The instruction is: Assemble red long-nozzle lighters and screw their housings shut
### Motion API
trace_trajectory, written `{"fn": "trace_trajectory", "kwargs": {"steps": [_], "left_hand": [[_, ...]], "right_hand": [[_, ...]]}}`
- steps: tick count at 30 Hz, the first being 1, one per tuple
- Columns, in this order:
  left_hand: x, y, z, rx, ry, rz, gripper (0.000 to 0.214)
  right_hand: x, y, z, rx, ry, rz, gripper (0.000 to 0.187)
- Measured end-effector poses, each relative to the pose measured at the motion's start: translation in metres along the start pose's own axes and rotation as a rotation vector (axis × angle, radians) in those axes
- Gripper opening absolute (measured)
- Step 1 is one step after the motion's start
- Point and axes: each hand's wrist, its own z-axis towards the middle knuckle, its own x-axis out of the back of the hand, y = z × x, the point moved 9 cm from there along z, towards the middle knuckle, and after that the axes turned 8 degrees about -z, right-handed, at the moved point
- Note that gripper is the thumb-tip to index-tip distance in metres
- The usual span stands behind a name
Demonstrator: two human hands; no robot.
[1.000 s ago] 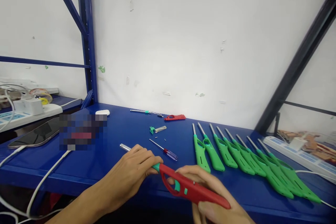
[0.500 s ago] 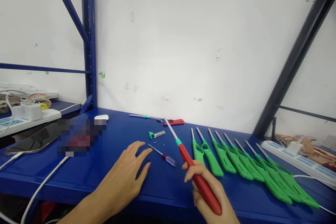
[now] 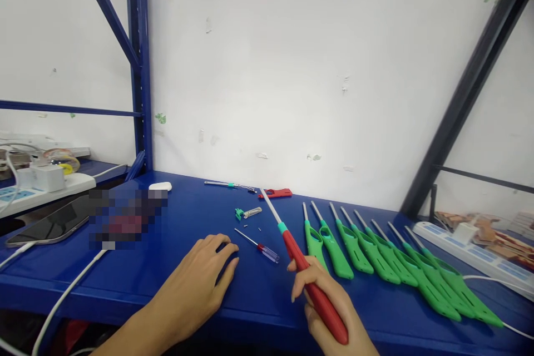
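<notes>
My right hand [image 3: 329,306] is wrapped round a red long-reach lighter [image 3: 297,250], its metal tube pointing up and away to the left. Resting on the blue table, my left hand [image 3: 204,272] holds nothing, its fingers bent and thumb apart. Just right of it lies a screwdriver [image 3: 267,252] with a clear purple handle. Beyond that are two tiny screws [image 3: 246,226] and a green plastic piece [image 3: 239,213] beside a small clear part [image 3: 252,212]. Farther back sit a loose metal lighter tube [image 3: 219,183] and a red lighter casing half [image 3: 277,193].
Several green lighters [image 3: 361,253] lie in a slanted row on the right. Power strips stand at the right [image 3: 442,233] and left [image 3: 79,183] edges. A phone [image 3: 50,221], a white case [image 3: 160,186] and a white cable [image 3: 69,297] occupy the left. Blue rack posts [image 3: 144,67] rise behind.
The fingers of my left hand have curled and come down slightly. My right hand keeps its hold on the red lighter, and the view has shifted a little.
</notes>
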Motion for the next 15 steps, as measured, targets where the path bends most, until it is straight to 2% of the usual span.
{"fn": "trace_trajectory", "kwargs": {"steps": [7,9,12,13,15], "left_hand": [[0.003,0.003,0.0,-0.053,0.041,0.061,0.029],[0.01,0.019,-0.003,-0.201,0.083,0.088,0.035],[0.025,0.063,-0.023,-0.587,0.207,0.172,0.055],[0.027,0.073,-0.029,-0.655,0.227,0.207,0.061],[0.029,0.08,-0.034,-0.663,0.224,0.236,0.069]], "right_hand": [[-0.001,0.002,-0.002,0.026,0.002,-0.067,0.025],[-0.002,0.002,-0.003,0.028,-0.034,-0.074,0.024],[-0.007,-0.006,-0.004,0.086,-0.151,-0.039,0.021],[-0.009,-0.009,-0.006,0.11,-0.194,-0.019,0.019],[-0.012,-0.015,-0.01,0.144,-0.257,0.016,0.013]]}}
